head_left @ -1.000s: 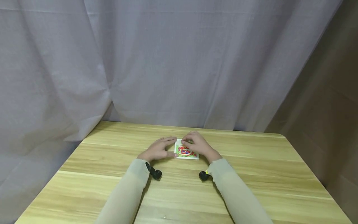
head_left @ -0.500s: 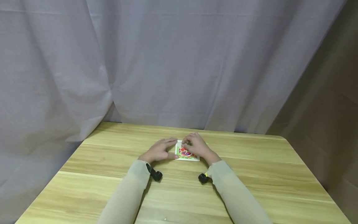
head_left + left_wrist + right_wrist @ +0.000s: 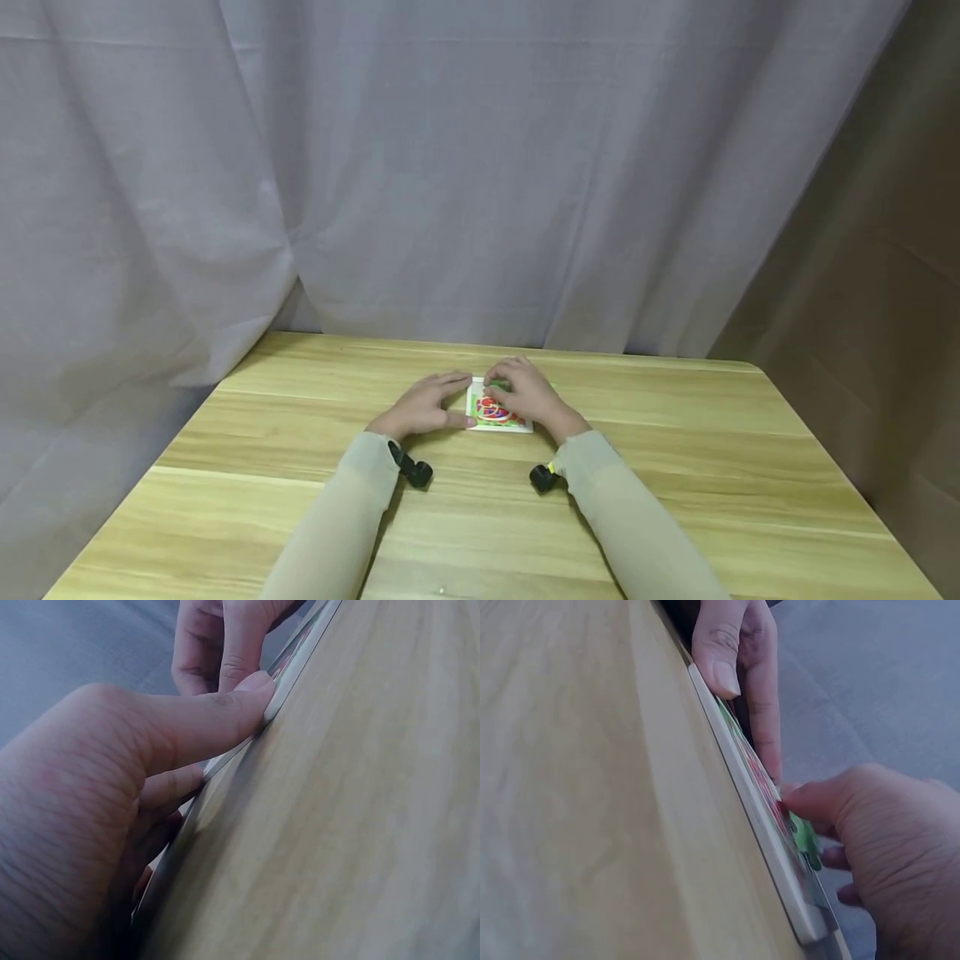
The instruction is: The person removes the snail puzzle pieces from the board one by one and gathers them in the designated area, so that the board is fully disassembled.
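A small, flat picture puzzle in a white frame, coloured red, green and blue, lies on the wooden table. My left hand rests at its left side, thumb on the near corner and extended fingers at the far one. Over the picture, my right hand pinches a green piece with a wavy outline between thumb and fingers. That piece stands tilted up from the picture in the right wrist view. The right hand hides much of the puzzle's right half in the head view.
The wooden table reaches back to a grey curtain. Black wrist cameras hang from both sleeves, the left camera and the right camera, just in front of the puzzle.
Green now shows between the right fingers and past the back of that hand, where little showed a second ago. The left hand keeps its place on the frame; the view shifts slightly.
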`<state>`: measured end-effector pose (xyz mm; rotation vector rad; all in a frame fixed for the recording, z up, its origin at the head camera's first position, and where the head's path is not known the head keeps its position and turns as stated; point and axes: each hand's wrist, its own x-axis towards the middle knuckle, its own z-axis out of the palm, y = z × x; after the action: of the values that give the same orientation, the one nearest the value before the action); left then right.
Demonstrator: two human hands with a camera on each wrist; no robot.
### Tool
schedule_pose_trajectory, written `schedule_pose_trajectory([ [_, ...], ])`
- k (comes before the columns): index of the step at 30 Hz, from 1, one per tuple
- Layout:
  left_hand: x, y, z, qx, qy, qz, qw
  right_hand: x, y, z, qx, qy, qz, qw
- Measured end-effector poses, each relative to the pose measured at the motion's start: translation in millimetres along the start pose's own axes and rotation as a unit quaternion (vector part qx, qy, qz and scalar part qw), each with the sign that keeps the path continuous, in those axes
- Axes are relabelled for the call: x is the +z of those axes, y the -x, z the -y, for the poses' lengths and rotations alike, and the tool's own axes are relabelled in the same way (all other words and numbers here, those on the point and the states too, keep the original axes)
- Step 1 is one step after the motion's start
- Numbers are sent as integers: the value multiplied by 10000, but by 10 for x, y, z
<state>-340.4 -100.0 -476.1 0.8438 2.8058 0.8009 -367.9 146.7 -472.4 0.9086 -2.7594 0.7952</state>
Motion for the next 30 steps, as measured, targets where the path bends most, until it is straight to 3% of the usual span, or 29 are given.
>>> schedule_pose_trajectory([
  [8,-60,-4,2,53,37,-85,9999,-74,-30,37,-198,-740,-107,9970],
  [12,-36,11,4,73,17,-24,10000,-59,-5,22,-161,-748,-67,9970],
  [20,-27,5,28,29,-8,-54,10000,0,-17,-37,-49,-878,-392,9954],
  [30,-37,2,22,64,-81,-59,9999,-99,46,-221,572,-1292,-890,9860],
])
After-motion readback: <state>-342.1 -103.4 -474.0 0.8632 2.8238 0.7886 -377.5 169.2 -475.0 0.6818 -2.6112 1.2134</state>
